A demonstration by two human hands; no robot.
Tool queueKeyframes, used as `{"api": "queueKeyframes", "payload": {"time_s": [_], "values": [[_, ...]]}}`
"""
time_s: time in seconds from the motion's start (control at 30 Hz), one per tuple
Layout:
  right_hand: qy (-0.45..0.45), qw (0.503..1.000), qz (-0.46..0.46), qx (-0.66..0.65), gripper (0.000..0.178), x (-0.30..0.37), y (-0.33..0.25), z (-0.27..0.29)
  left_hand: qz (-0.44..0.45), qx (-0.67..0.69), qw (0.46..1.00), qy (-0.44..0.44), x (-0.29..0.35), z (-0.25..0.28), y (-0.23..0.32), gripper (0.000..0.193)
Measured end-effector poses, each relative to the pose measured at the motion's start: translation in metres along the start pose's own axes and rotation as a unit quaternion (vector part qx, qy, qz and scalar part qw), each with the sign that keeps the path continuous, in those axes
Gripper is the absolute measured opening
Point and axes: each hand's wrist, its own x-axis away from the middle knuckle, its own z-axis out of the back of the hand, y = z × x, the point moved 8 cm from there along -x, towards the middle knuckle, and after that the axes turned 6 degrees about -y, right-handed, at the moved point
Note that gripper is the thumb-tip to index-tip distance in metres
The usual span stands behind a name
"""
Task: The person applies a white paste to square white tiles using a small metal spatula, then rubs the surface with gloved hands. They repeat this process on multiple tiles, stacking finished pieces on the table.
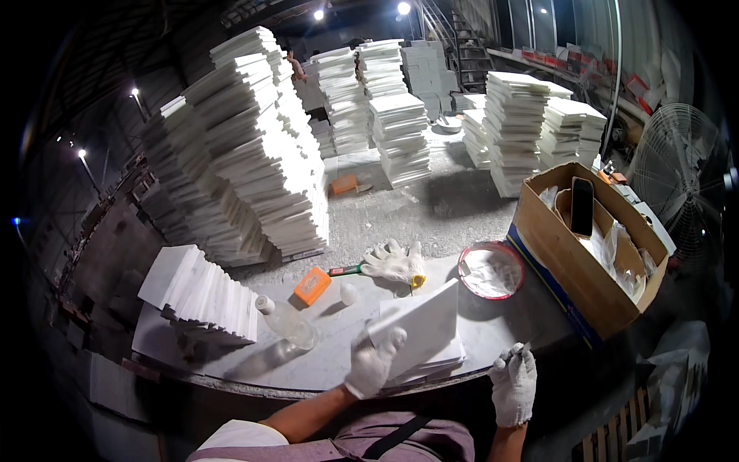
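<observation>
My left hand (372,365), in a white knit glove, grips a flat white tile (423,326) by its left side and holds it tilted up on edge. Beneath the tile is a short stack of similar tiles (446,359) on the pale tabletop. To the right, my gloved right hand (514,386) is raised at the table's front edge, its fingers pinched together. Something small and thin seems to stick out at the fingertips, too small to name. Nearest that hand on the table is a red-rimmed tub (522,266) with white material inside.
A clear bottle (289,325), an orange block (312,286) and a spare glove (396,263) lie on the table. Tilted tiles (204,296) stand left; tall tile stacks (254,154) rise behind. A cardboard box (531,215) holding a phone (582,206) and a fan (677,165) are right.
</observation>
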Motion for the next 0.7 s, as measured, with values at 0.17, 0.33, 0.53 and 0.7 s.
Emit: {"api": "queueKeyframes", "payload": {"time_s": [0.17,0.33,0.53,0.7], "values": [[0.016,0.999,0.004,0.046,0.015,0.013,-0.007,0.013,0.238,0.159,0.951,-0.113,-0.035,-0.010,-0.017,0.024],[0.007,0.998,-0.016,0.056,0.027,0.020,-0.011,0.033,0.297,0.129,0.902,-0.286,-0.058,-0.028,-0.057,0.032],[-0.028,0.983,-0.041,0.176,0.047,0.002,-0.005,0.024,0.367,0.456,0.733,-0.347,-0.074,-0.027,-0.197,0.017],[0.007,0.948,-0.064,0.311,0.041,-0.011,-0.014,0.044,0.317,0.140,0.849,-0.399,-0.080,-0.043,-0.124,0.023]]}}
